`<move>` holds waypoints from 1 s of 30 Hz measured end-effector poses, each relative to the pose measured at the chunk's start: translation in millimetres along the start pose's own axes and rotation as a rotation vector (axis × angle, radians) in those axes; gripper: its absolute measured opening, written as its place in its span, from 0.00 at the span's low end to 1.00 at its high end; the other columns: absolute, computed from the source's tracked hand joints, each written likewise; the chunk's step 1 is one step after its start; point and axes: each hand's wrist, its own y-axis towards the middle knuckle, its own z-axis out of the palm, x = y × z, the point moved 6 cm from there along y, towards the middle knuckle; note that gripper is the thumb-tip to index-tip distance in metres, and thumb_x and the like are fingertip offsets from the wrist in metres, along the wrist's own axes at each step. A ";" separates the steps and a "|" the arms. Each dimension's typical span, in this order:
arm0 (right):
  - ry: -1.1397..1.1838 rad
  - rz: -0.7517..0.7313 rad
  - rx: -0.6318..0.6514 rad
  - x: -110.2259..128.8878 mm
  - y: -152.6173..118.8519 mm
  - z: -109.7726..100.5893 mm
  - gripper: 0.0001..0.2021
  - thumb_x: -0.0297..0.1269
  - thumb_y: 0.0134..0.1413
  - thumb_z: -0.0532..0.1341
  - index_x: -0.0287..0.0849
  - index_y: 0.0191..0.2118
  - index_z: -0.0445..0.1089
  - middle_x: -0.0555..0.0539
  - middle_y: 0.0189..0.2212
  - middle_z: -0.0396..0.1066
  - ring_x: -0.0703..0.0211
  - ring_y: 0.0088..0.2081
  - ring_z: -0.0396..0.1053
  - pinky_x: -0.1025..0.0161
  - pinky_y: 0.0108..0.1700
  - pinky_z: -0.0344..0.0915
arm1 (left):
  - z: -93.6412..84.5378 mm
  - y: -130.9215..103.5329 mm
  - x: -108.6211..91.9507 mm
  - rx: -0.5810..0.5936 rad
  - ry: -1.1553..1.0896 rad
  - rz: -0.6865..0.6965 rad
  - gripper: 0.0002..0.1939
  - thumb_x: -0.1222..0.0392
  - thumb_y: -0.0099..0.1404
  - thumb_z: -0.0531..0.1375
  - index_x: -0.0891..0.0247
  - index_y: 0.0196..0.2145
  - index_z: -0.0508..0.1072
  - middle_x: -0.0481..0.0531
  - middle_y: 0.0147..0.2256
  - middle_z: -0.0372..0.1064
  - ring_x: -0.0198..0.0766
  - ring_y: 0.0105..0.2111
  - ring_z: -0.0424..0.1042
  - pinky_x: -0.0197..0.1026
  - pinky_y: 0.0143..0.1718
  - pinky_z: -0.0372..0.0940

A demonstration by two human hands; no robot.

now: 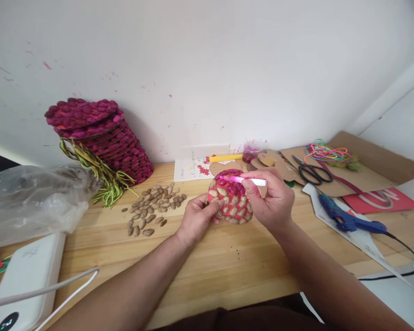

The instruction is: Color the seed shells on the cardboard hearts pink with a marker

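Note:
My left hand [197, 219] grips the lower left edge of a round red disc [215, 198], thumb on its face. Unpainted peanuts in their shells cover most of the disc, while several near its top [232, 189] are wet magenta. Above that part, my right hand [271, 195] pinches a white-handled paintbrush [257, 182] with a magenta-stained front end. Its tip lies at the disc's upper edge, touching or nearly touching the peanuts there. Loose peanuts [148, 209] are spread on the wooden table to the left of the disc.
A leaning stack of magenta peanut-covered discs [106, 142] stands at back left, beside a plastic bag [31, 197] and a white power bank [31, 276]. Behind the disc is a cup of magenta liquid [251, 152]. Scissors [313, 174] and a blue glue gun [352, 221] lie right.

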 end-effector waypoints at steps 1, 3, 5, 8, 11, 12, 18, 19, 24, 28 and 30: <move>-0.010 -0.003 0.007 0.5 0.3 0.6 0.05 0.34 0.63 0.66 0.48 0.42 0.80 0.48 0.35 0.81 0.54 0.39 0.75 0.52 0.48 0.72 | 0.2 0.0 -0.1 0.003 0.003 0.000 0.21 0.45 0.48 0.77 0.65 0.26 0.79 0.48 0.22 0.71 0.30 0.20 0.65 0.33 0.20 0.62; -0.033 -0.005 0.016 0.4 0.6 1.0 0.05 0.35 0.64 0.65 0.48 0.41 0.80 0.48 0.35 0.81 0.54 0.39 0.75 0.51 0.48 0.73 | 0.5 -0.1 -0.2 0.002 0.010 -0.003 0.21 0.45 0.48 0.77 0.65 0.26 0.80 0.48 0.22 0.71 0.30 0.20 0.65 0.33 0.20 0.62; -0.046 0.003 0.004 -1.0 0.4 -0.3 0.05 0.36 0.63 0.66 0.48 0.42 0.80 0.47 0.35 0.81 0.53 0.40 0.75 0.51 0.48 0.73 | 0.4 -0.2 0.0 -0.003 0.012 -0.007 0.21 0.45 0.48 0.77 0.65 0.27 0.80 0.48 0.22 0.72 0.31 0.20 0.65 0.33 0.20 0.62; -0.025 0.017 -0.011 -2.8 -0.1 -1.6 0.05 0.37 0.63 0.66 0.48 0.42 0.80 0.47 0.36 0.80 0.52 0.40 0.75 0.51 0.47 0.72 | 0.2 -0.4 0.3 -0.002 0.015 -0.012 0.21 0.44 0.47 0.77 0.65 0.27 0.80 0.48 0.23 0.73 0.31 0.20 0.66 0.33 0.20 0.62; -0.028 -0.003 0.013 -1.5 -0.1 0.4 0.05 0.36 0.63 0.66 0.49 0.41 0.80 0.47 0.35 0.80 0.52 0.40 0.75 0.50 0.47 0.72 | -0.1 -0.2 -0.1 -0.001 0.012 -0.005 0.22 0.44 0.47 0.77 0.65 0.26 0.79 0.48 0.22 0.72 0.31 0.20 0.65 0.34 0.20 0.62; -0.040 -0.011 0.015 -0.9 -0.1 0.7 0.04 0.35 0.63 0.66 0.49 0.41 0.80 0.48 0.34 0.80 0.52 0.40 0.75 0.50 0.47 0.71 | -0.2 -0.1 -0.1 -0.003 0.007 -0.003 0.22 0.44 0.48 0.77 0.65 0.26 0.79 0.48 0.22 0.71 0.31 0.20 0.65 0.33 0.20 0.61; -0.028 -0.013 0.005 -0.4 0.1 -0.8 0.04 0.34 0.62 0.67 0.48 0.42 0.79 0.48 0.35 0.81 0.54 0.40 0.75 0.51 0.46 0.71 | 0.3 0.2 0.3 -0.002 -0.002 -0.010 0.22 0.44 0.47 0.78 0.65 0.27 0.80 0.48 0.22 0.72 0.31 0.20 0.65 0.33 0.20 0.62; -0.021 -0.015 0.011 -0.2 0.2 -0.5 0.05 0.34 0.63 0.66 0.48 0.42 0.79 0.48 0.35 0.81 0.54 0.40 0.75 0.51 0.46 0.71 | 0.5 0.1 0.1 -0.001 -0.001 -0.010 0.22 0.44 0.47 0.78 0.65 0.27 0.80 0.48 0.22 0.72 0.31 0.20 0.65 0.33 0.20 0.62; -0.061 -0.038 0.005 1.7 0.7 0.2 0.04 0.33 0.62 0.67 0.48 0.41 0.80 0.48 0.34 0.81 0.53 0.39 0.75 0.51 0.46 0.71 | 0.1 -0.1 -0.1 -0.009 0.001 -0.012 0.22 0.44 0.47 0.78 0.65 0.26 0.79 0.48 0.22 0.71 0.30 0.20 0.65 0.33 0.20 0.62; -0.036 -0.039 0.000 2.6 0.8 0.0 0.05 0.32 0.62 0.66 0.48 0.42 0.80 0.48 0.34 0.81 0.53 0.40 0.74 0.51 0.46 0.71 | -0.3 -0.1 -0.1 -0.011 0.011 -0.009 0.22 0.44 0.47 0.78 0.66 0.27 0.80 0.49 0.23 0.73 0.31 0.21 0.66 0.33 0.20 0.62; -0.025 -0.045 0.022 3.4 1.0 1.1 0.05 0.32 0.63 0.66 0.47 0.42 0.80 0.48 0.35 0.81 0.54 0.40 0.74 0.52 0.47 0.71 | -0.5 -0.4 -0.6 -0.016 0.013 -0.007 0.22 0.44 0.47 0.78 0.66 0.27 0.80 0.49 0.23 0.73 0.31 0.21 0.66 0.33 0.20 0.62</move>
